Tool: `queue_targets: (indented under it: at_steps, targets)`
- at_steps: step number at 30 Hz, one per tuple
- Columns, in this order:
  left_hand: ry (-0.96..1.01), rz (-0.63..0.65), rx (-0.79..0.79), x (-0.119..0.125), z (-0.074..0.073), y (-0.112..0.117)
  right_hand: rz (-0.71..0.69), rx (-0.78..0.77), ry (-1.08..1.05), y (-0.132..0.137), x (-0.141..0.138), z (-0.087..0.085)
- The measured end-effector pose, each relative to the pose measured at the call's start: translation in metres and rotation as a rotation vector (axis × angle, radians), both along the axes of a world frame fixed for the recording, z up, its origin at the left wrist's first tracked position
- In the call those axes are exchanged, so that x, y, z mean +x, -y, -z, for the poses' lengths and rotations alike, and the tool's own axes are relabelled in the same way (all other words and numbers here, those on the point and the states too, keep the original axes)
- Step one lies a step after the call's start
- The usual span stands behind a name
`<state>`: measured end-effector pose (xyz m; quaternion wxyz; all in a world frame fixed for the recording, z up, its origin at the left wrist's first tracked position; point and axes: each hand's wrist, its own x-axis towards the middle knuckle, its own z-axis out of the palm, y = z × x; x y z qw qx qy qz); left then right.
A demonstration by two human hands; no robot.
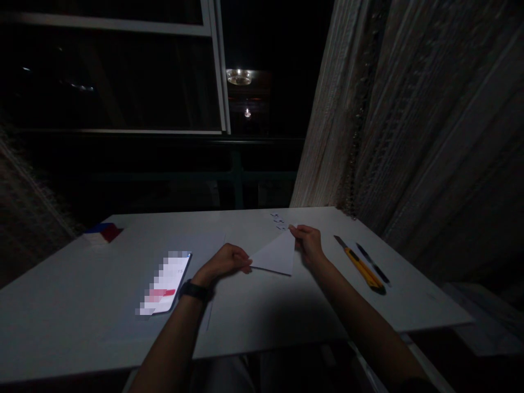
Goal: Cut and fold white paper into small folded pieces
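Note:
A sheet of white paper folded into a triangle (276,255) is stretched between my two hands, just above the table. My left hand (226,260), with a dark band on its wrist, pinches the triangle's left corner. At the top right corner, my right hand (308,240) grips the paper between thumb and fingers. Beyond the paper, small dark marks (279,221) show on a pale surface. Left of my left wrist lies a lit phone (172,281), its screen partly blurred out.
The white table (262,333) holds a yellow utility knife (360,266) with its blade out and a dark pen (372,263) at right. A red, white and blue block (101,233) sits far left. Paper (200,322) lies under the phone. Curtains (327,136) hang beside the dark window.

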<state>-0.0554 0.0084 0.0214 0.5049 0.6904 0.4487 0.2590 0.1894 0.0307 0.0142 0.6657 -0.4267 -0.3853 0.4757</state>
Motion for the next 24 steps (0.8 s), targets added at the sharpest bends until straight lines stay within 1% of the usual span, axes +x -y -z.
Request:
queue_targets:
  at_steps: [3,7,10,13,15,20,24]
  targets:
    - [-0.030,-0.007,0.070,0.006,0.002,0.003,-0.038,0.006,0.025,0.005,-0.009,0.002]
    - [0.017,0.028,0.106,0.024,0.006,0.009,-0.138,0.019,0.150,0.016,-0.027,0.003]
    - [0.056,-0.045,0.131,0.033,0.008,0.011,-0.163,0.047,0.208,0.022,-0.038,0.004]
    - [0.100,-0.064,0.122,0.036,0.010,0.010,-0.166,0.047,0.179,0.022,-0.041,0.005]
    - [0.128,-0.072,0.090,0.035,0.011,0.010,-0.140,0.038,0.160,0.019,-0.039,0.006]
    - [0.194,-0.095,0.002,0.034,0.013,0.009,0.008,0.054,0.081,0.006,-0.020,0.005]
    - [0.305,-0.029,-0.146,0.033,0.014,0.007,0.149,0.063,0.008,-0.009,0.003,0.003]
